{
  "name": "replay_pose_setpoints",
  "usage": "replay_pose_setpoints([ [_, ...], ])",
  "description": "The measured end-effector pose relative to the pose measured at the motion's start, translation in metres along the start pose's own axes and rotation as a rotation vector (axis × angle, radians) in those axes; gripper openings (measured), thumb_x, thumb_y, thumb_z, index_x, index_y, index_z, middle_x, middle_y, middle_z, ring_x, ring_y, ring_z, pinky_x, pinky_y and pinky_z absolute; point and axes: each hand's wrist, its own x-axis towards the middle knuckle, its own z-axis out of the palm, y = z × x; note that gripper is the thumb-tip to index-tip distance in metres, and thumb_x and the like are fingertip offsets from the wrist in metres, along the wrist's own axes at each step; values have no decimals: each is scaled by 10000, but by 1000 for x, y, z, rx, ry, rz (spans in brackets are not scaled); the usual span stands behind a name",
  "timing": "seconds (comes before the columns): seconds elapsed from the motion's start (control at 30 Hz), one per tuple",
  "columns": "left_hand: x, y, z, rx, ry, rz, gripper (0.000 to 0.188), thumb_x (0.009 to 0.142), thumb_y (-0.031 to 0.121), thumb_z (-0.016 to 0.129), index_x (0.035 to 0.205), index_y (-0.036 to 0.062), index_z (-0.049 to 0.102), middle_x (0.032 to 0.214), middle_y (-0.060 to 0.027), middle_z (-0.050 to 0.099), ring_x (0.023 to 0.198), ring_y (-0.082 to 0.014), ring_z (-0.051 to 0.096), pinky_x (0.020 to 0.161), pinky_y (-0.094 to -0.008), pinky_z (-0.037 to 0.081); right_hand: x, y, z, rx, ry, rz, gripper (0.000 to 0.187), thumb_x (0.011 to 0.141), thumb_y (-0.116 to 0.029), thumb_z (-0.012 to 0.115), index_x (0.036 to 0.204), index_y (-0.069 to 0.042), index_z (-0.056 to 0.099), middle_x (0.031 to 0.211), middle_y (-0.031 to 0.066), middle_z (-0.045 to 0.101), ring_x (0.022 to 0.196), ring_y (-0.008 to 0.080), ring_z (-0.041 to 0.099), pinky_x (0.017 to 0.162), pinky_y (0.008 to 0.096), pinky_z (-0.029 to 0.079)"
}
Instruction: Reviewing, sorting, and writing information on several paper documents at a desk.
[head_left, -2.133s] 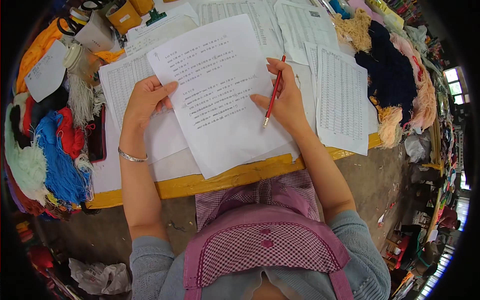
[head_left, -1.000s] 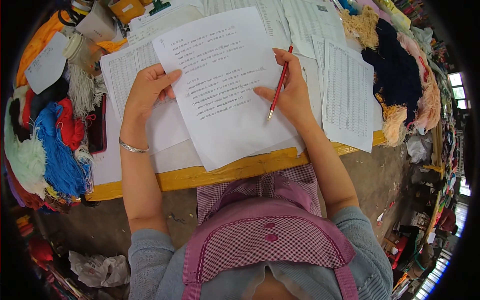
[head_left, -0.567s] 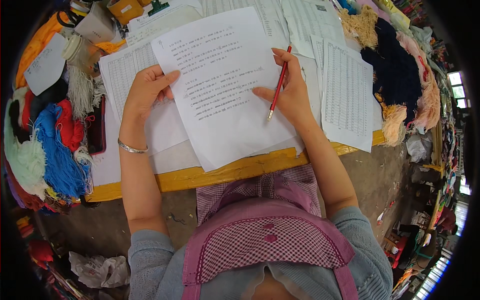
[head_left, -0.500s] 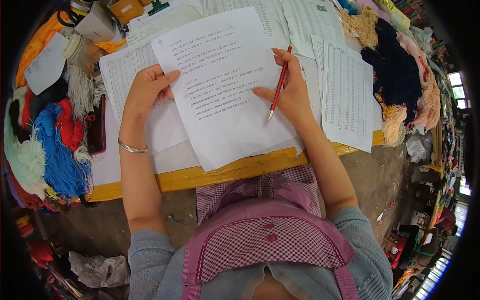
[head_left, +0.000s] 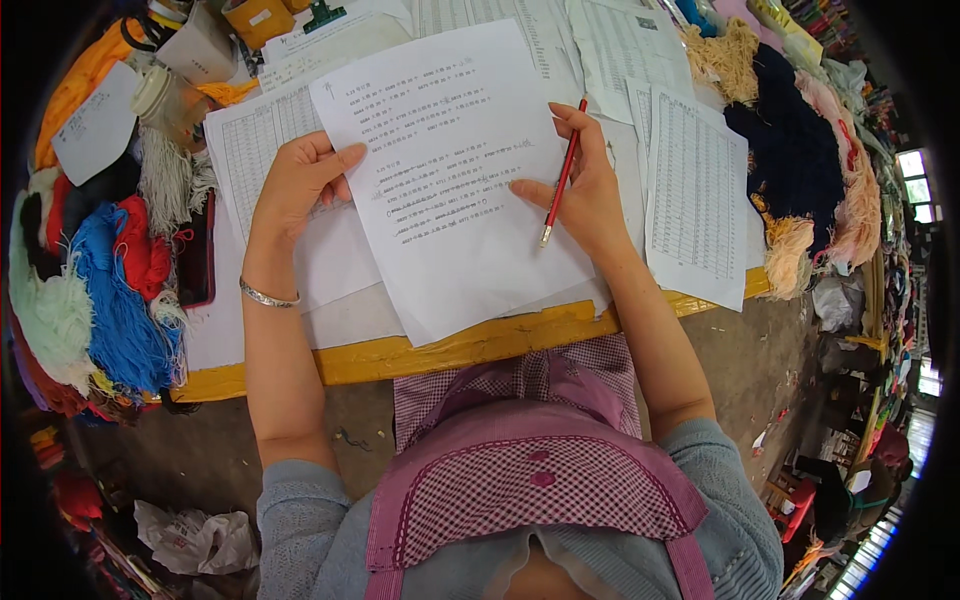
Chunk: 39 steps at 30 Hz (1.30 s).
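A white sheet of paper (head_left: 480,265) with printed lines, some struck through by hand, is held over the table's front edge. My left hand (head_left: 305,180) pinches its left edge, the thumb on top and the fingers curled behind. At the right edge, my right hand (head_left: 588,190) grips the sheet with the thumb over its face. The same hand has a red pencil (head_left: 565,165) lying between thumb and forefinger, its eraser end pointing down towards me. Some of the right hand's fingers are hidden behind the paper.
Printed table sheets (head_left: 697,195) lie on the yellow-edged table (head_left: 450,343). Yarn hanks crowd both sides, blue (head_left: 125,310) at left and dark navy (head_left: 780,140) at right. A lidded plastic cup (head_left: 165,105), a dark phone-like object (head_left: 197,255) and a white box (head_left: 205,50) stand or lie at left.
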Motion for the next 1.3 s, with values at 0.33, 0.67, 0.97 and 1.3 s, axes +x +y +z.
replay_pose_setpoints([
  [0.33, -1, 1, 0, 0, 21, 0, 153, 862, 172, 736, 882, 25, 697, 657, -1, 644, 489, -38, 527, 453, -182, 352, 1, 6, 0, 50, -15, -2, 897, 628, -19, 875, 1390, -83, 407, 1366, 160, 467, 1322, 267, 415, 1116, 376, 353],
  [0.67, 1, -1, -1, 0, 21, 0, 160, 862, 180, 736, 866, 27, 690, 628, -6, 626, 475, -42, 506, 449, -188, 342, 2, 11, -1, 12, -43, 1, 864, 665, 5, 839, 1388, -109, 381, 1419, 213, 424, 1364, 287, 397, 1119, 379, 363],
  [0.97, -1, 2, 1, -15, 18, 7, 157, 864, 181, 732, 866, 29, 690, 618, -6, 621, 479, -43, 509, 447, -187, 341, 1, 5, 0, 85, -44, 23, 817, 679, 12, 831, 1361, -39, 385, 1342, 175, 491, 1275, 245, 490, 1084, 327, 395],
  [1.3, 0, 0, 2, -12, -7, 0, 158, 870, 174, 729, 913, 26, 696, 646, 1, 633, 494, -34, 520, 446, -176, 353, 2, 10, 0, 129, -37, 125, 601, 716, -21, 829, 1218, 13, 501, 1074, 96, 628, 1005, 160, 598, 898, 281, 480],
])
